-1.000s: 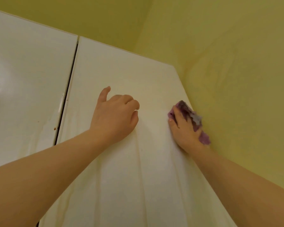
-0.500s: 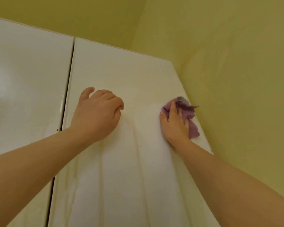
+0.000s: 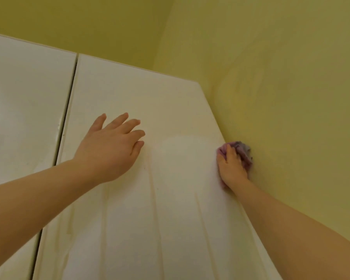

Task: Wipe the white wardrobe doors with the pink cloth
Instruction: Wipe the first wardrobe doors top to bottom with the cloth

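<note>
While left hand [image 3: 111, 150] rests spread on the door [image 3: 170, 219], right hand [image 3: 232, 167] clutches pink cloth [image 3: 243, 150].

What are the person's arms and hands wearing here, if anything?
Nothing visible. The left forearm and right forearm are bare, with no sleeves in frame. The left hand and right hand show no gloves, rings, watch or bracelet.
</note>
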Tool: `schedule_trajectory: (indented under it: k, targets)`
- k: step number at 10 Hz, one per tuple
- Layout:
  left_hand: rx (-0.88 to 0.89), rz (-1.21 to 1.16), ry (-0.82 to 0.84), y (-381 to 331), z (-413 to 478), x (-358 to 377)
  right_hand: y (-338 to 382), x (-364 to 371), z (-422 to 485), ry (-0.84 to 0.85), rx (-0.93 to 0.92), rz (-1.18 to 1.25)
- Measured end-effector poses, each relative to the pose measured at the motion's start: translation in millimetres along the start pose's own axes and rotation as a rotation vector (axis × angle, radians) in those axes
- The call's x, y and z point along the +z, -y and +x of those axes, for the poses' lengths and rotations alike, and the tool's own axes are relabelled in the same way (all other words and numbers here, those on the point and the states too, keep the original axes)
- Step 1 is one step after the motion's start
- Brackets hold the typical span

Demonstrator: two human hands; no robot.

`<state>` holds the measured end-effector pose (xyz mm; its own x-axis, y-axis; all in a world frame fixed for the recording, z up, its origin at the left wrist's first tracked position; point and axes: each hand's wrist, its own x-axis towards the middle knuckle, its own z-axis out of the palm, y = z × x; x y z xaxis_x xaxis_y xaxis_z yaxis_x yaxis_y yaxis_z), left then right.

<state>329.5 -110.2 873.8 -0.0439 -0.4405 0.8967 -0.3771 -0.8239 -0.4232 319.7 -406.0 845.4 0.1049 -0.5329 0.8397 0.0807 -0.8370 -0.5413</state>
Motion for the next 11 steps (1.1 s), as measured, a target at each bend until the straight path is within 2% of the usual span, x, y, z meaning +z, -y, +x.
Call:
schedule_trajectory:
  k: [1,2,3,4,6,7,8,10,11]
  targets:
    - [0.002,0.002,0.014,-6,3,3,29,3,4,-0.070,-0.108,0.000]
    - [0.005,0.010,-0.023,-8,10,10,61,14,-6,0.024,-0.476,-0.004]
    - [-0.018,-0.021,-0.064,-7,18,14,48,12,0,-0.021,-0.424,-0.009]
    - [-0.014,-0.026,-0.080,-8,22,18,17,5,13,-0.037,-0.173,-0.047]
    - [-0.042,-0.086,-0.096,-9,20,27,-18,13,-33,-0.112,-0.153,0.079]
    - [-0.046,-0.103,-0.045,-14,15,30,-39,13,-66,-0.116,-0.098,0.069]
    - [-0.054,-0.100,-0.013,-14,10,25,-32,7,-56,-0.076,-0.059,0.160]
    - [-0.091,0.007,0.026,8,6,11,48,14,3,-0.007,-0.145,0.423]
    - [-0.107,0.026,0.023,22,0,9,83,22,24,0.000,-0.170,0.401]
